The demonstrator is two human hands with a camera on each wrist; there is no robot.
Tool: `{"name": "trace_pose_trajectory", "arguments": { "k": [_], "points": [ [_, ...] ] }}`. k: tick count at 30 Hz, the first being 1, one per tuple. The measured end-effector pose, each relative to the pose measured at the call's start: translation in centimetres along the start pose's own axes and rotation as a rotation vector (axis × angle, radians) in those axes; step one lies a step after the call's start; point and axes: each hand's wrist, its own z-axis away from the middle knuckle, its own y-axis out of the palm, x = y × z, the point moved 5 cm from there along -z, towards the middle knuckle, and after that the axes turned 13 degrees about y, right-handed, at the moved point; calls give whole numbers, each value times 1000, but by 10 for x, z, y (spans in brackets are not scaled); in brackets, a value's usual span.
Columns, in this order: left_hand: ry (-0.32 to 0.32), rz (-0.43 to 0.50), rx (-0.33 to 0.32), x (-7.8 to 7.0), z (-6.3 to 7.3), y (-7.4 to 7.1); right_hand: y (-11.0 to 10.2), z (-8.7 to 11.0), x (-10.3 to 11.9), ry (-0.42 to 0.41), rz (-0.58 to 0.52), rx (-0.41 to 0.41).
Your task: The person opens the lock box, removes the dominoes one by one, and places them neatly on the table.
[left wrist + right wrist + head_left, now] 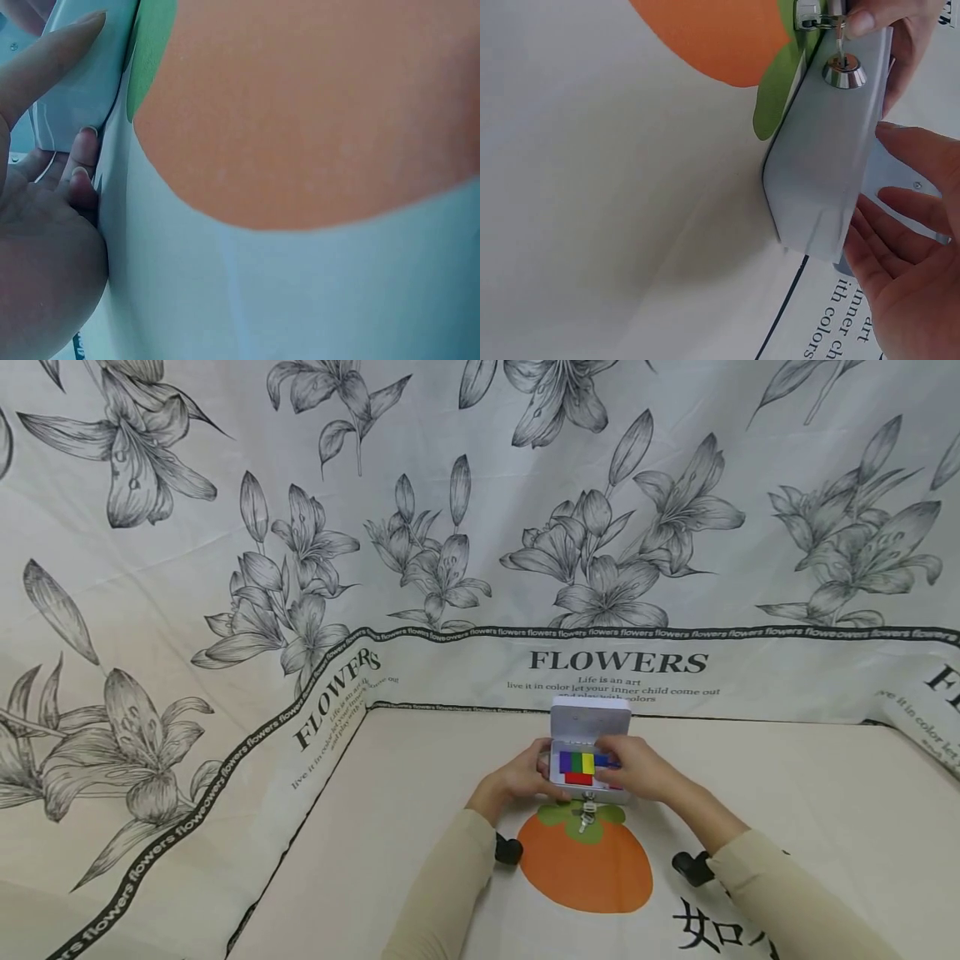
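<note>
A small white metal cash box point(588, 796) stands on the cloth with its lid point(590, 720) raised. Purple, green and yellow blocks point(577, 762) lie side by side inside it, with a red block point(578, 779) in front. My left hand point(525, 774) grips the box's left end, thumb on the front wall. Over the right side of the box is my right hand point(640, 767), its thumb and index finger apart beside a blue block point(604, 761). In the right wrist view nothing shows between those fingers. Keys point(587, 814) hang from the front lock point(844, 73).
The white tablecloth point(420, 768) bears an orange persimmon print point(588, 868) and dark lettering point(705, 927). A flower-printed curtain point(450, 668) rises behind the box and along the left side.
</note>
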Motion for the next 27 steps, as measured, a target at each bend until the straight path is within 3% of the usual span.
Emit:
{"name": "trace_pose_trajectory", "arguments": {
  "k": [10,27],
  "points": [
    [1,-5,-1,1,0,1,12,-16,-4,-12,92,2],
    [-12,-5,-14,2,-1,-1,21,-28,-5,-76,144,-13]
  ]
}}
